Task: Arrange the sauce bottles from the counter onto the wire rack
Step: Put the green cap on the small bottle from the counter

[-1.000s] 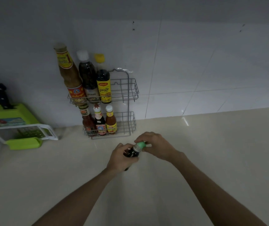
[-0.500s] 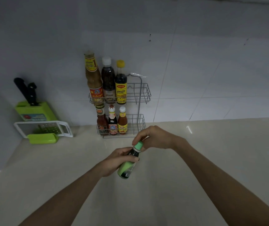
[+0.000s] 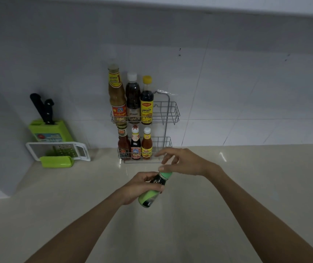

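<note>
A small dark sauce bottle [image 3: 150, 196] with a green label and green cap is tilted in the air above the counter. My left hand [image 3: 137, 186] grips its body. My right hand [image 3: 182, 161] has thumb and fingertips on the green cap, the other fingers spread. Just beyond stands the two-tier wire rack [image 3: 169, 114] against the tiled wall. Its top shelf holds three tall bottles [image 3: 132, 99] on the left side. The bottom shelf holds three small bottles [image 3: 135, 144], also on the left. The right part of each shelf is bare.
A green knife block [image 3: 46, 130] with two black-handled knives stands at the back left. In front of it lies a white grater [image 3: 59, 150] with a green holder [image 3: 57, 161]. The beige counter [image 3: 246, 186] stretches to the right.
The view has shifted so the rack sits more central. Both hands lifted the bottle slightly and tilted it more upright toward the rack; my right hand's fingers spread looser on the cap.
</note>
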